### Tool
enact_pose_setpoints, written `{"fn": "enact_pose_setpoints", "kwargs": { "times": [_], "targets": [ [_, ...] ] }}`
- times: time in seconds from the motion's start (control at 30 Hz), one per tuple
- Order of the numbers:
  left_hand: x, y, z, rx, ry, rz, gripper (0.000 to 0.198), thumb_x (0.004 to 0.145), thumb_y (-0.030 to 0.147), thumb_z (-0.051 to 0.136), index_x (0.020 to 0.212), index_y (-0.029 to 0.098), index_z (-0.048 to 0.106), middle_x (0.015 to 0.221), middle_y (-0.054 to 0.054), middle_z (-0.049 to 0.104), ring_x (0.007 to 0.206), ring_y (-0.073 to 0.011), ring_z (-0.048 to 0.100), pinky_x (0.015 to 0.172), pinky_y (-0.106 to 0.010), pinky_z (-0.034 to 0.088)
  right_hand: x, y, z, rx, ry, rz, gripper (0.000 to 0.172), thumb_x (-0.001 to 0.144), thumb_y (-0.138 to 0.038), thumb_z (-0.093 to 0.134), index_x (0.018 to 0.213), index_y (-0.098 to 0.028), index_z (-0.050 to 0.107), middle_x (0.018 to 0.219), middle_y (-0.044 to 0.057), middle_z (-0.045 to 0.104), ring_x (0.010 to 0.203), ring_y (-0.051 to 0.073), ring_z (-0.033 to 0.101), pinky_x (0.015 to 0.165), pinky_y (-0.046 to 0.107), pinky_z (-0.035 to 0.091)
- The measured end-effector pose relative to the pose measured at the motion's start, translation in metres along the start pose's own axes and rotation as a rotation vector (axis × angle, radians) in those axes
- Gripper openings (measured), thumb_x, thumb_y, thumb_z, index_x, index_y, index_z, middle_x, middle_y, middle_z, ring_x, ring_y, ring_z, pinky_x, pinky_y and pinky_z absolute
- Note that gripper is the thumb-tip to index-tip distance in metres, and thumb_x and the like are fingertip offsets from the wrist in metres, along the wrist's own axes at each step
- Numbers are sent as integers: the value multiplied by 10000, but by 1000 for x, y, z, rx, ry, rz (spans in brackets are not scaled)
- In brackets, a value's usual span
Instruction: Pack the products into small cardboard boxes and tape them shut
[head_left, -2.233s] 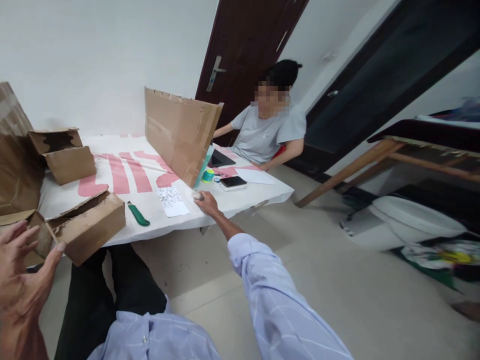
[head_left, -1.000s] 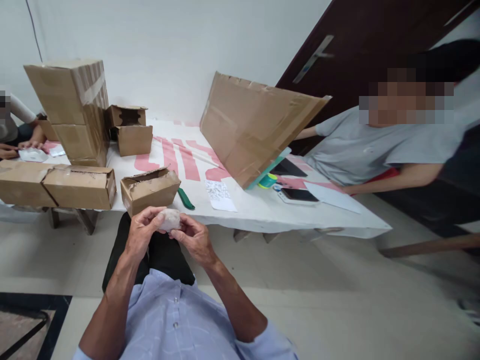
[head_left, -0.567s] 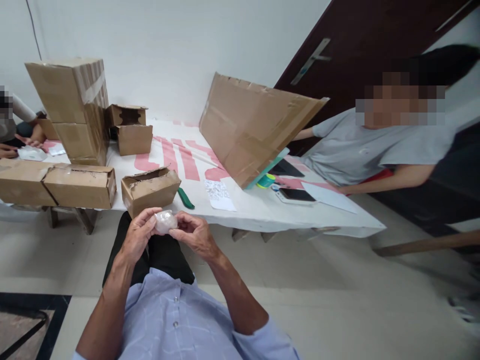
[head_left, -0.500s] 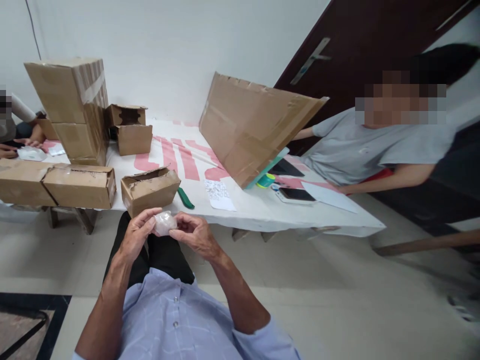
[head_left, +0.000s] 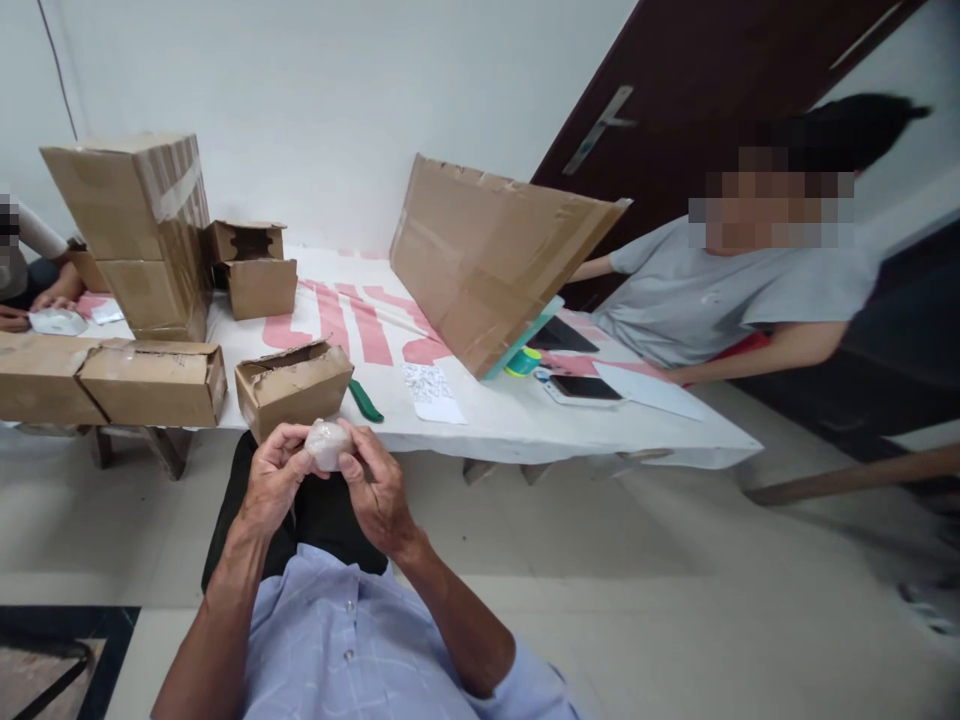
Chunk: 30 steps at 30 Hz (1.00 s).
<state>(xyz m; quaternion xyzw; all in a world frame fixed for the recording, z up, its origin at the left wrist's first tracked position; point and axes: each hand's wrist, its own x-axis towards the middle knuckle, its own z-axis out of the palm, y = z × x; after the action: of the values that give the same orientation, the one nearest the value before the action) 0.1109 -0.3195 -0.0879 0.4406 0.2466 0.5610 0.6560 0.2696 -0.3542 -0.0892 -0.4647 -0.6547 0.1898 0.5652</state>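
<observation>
A small whitish bundle in clear plastic wrapping [head_left: 328, 446] is held above my lap, just off the table's front edge. My left hand [head_left: 279, 478] grips its left side between thumb and fingers. On its right side, my right hand [head_left: 376, 490] is closed, with the thumb in front and the fingers behind. What lies inside the wrapping cannot be made out. Just beyond my hands stands an open-topped cardboard box [head_left: 296, 392]. A green-handled tool [head_left: 366, 401], maybe a cutter, rests on the table beside that box.
The table [head_left: 525, 437] has a white and pink cover. Long cartons [head_left: 150, 385] and a tall carton stack [head_left: 146, 235] occupy the left. A large cardboard sheet [head_left: 495, 260], printed paper [head_left: 433, 393], a tape roll [head_left: 523, 362] and a phone [head_left: 585, 387] lie rightward. Two people sit at the sides.
My right hand has turned and closed in more around the wrapped bundle, its fingers now further behind it. My left hand keeps its hold. The view has shifted slightly.
</observation>
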Motion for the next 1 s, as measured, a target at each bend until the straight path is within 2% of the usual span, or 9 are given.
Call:
{"fn": "enact_pose_setpoints", "kwargs": {
  "times": [0.07,0.17,0.27,0.33,0.43,0.57,0.67,0.87,1.0],
  "targets": [
    [0,2,-1,43,-24,61,564,750,454,930,1215,217,717,1027,-64,738,814,-165,688,654,-241,592,1,-1,0,78,-21,68,435,1062,-519,531,1345,-236,701,1245,97,748,1146,267,695,1024,392,577],
    [0,10,-4,103,-95,109,667,785,407,910,1397,298,668,1072,-44,720,808,-156,695,701,-261,594,3,-4,-2,214,-81,174,485,1043,-600,535,1290,-226,721,1080,68,751,837,206,697,788,328,596],
    [-1,17,-6,185,-135,69,555,790,414,902,1301,248,764,1111,-77,730,869,-191,713,781,-299,596,4,-6,-3,296,-110,245,549,1021,-664,533,1263,-218,741,853,30,699,630,162,603,645,307,541],
    [-1,19,-6,215,-116,57,527,769,434,913,1233,207,806,1115,-101,740,910,-218,716,802,-310,594,5,-5,-3,319,-105,270,581,1015,-688,524,1238,-207,760,736,13,649,607,164,583,644,312,528],
    [1,15,-5,174,-70,51,541,728,455,939,1187,191,829,1101,-113,758,912,-227,720,785,-302,596,6,-1,-2,373,-107,314,618,1003,-715,529,1220,-191,772,664,6,623,601,168,576,642,316,521],
    [4,9,-4,108,-87,15,528,718,452,948,1159,184,836,980,-93,760,770,-187,710,710,-287,598,7,5,-1,468,-112,352,688,954,-772,571,1238,-176,763,698,17,655,607,160,583,605,301,512],
    [6,9,-3,114,-113,-3,481,712,407,958,1121,181,844,921,-78,759,742,-187,721,722,-301,613,10,7,-3,481,-121,356,672,909,-764,650,1235,-187,761,820,34,707,631,145,594,614,291,538],
    [11,1,-1,129,-102,-95,507,657,367,988,1091,155,833,1040,-133,811,792,-229,758,740,-333,639,16,20,-19,562,-246,367,628,859,-728,730,1170,-184,775,956,53,746,710,141,629,609,257,564],
    [15,-15,8,113,-117,-168,577,649,301,994,1176,168,796,1128,-152,811,905,-252,774,771,-333,640,15,42,-41,490,-187,371,582,861,-679,746,1177,-191,777,999,53,759,760,154,650,619,256,566]
  ]
}}
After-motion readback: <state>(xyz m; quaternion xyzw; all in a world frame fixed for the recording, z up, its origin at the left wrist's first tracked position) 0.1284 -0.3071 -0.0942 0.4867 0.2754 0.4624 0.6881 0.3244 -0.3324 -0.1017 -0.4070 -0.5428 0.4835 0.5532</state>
